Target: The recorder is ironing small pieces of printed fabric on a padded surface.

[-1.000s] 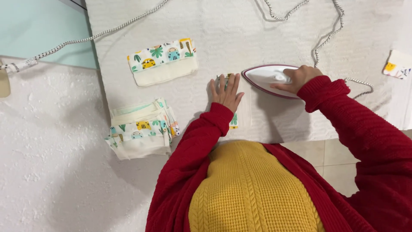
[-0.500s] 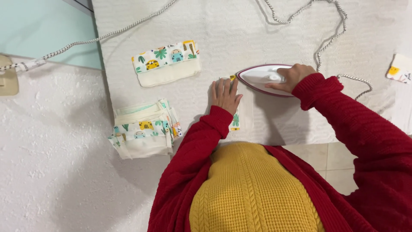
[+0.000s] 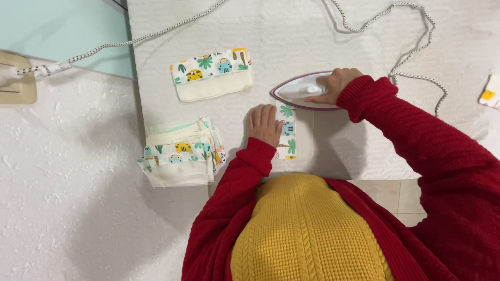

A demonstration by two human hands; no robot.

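My right hand (image 3: 335, 84) grips the handle of a white iron with a dark red rim (image 3: 299, 92), which rests on the far end of a small fabric piece with a cream part and a printed strip (image 3: 289, 131). Flat on that piece, beside the printed strip, lies my left hand (image 3: 264, 124) with its fingers spread. Both arms wear red knitted sleeves over a yellow sweater.
A white padded ironing surface (image 3: 291, 36) carries a finished folded piece (image 3: 212, 74) at the back left. A stack of several similar pieces (image 3: 179, 155) sits at its left edge. The iron's speckled cord (image 3: 411, 49) loops behind. Another printed scrap (image 3: 489, 97) lies far right.
The iron has slid left and away over the far end of the fabric. My left hand has drawn back towards me, uncovering the printed strip.
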